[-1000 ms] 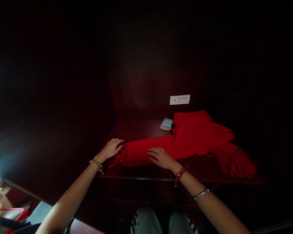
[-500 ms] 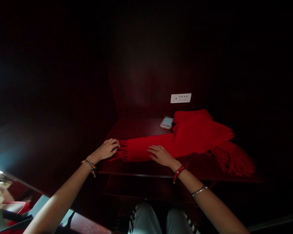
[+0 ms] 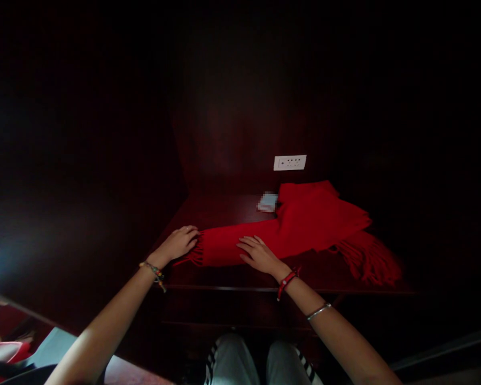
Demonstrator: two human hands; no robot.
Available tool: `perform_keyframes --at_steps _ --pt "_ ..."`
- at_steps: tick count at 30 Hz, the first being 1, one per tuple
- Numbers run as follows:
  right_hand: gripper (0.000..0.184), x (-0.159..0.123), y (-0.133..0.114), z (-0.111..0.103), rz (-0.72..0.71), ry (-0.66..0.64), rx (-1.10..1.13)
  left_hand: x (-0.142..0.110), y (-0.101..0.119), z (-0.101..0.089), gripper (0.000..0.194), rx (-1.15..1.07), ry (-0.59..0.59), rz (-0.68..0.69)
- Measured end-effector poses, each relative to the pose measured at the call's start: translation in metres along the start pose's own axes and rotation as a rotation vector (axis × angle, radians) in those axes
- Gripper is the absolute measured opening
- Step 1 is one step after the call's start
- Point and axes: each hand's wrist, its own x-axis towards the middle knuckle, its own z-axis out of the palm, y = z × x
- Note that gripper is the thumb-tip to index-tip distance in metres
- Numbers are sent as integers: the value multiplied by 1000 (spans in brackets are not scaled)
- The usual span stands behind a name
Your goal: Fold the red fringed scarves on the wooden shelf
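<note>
A red scarf (image 3: 312, 222) with fringed ends lies on the dark desk (image 3: 220, 208). Its left part is a flat, narrow strip, while the right part is heaped up and loosely folded. My left hand (image 3: 179, 243) rests on the fringe at the strip's left end, fingers stretched forward and slightly curved. Palm down, my right hand (image 3: 260, 255) lies flat on the middle of the strip with its fingers spread. The scarf's other fringe (image 3: 371, 259) hangs toward the desk's front edge at the right.
Behind the scarf lies a small pale, blurred object (image 3: 268, 202). A white power socket (image 3: 289, 162) is set in the dark back wall. A dark side panel (image 3: 84, 214) stands at the left. My knees (image 3: 234, 358) are below the desk edge.
My left hand has shifted slightly toward the scarf and over more of the fringe. My right hand stays on the strip. The whole view has moved a little.
</note>
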Motion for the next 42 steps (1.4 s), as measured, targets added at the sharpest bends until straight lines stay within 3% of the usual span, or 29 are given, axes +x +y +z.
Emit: perform_keyframes --at_steps 3,7,11,13,15,19,22,25,28,31,34,38,42 --pt "44 -2 0 0 103 -14 -41 18 26 25 47 -39 -107 77" --pt "46 -2 2 3 155 -86 -72 18 21 46 56 -71 -332 -134" --pt "46 -1 3 4 140 -83 -71 9 4 39 58 -1 -373 -375" --pt "46 0 2 3 147 -62 -66 12 5 30 59 41 -334 -410" --pt "45 -1 1 0 167 -5 -73 22 13 22 56 52 -238 -341" --pt "43 -11 8 -4 251 128 -114 52 36 18 42 -27 -61 30" --pt "44 -23 18 -3 319 53 -111 63 40 24 31 -57 -104 204" --pt "44 -29 23 -2 346 -12 -111 57 21 32 23 -29 -130 170" --pt "44 -29 22 -2 360 -17 -121 39 -16 37 24 -4 -123 77" --pt "44 -27 20 -2 363 -14 -116 22 -54 35 28 82 -153 -21" --pt "44 -27 20 -2 371 -17 -112 15 -73 27 32 207 -168 -114" --pt "44 -27 22 -5 370 -33 -99 21 -53 15 34 237 -64 -176" --pt "44 -21 15 -8 308 17 -93 40 -11 17 33 32 13 47"
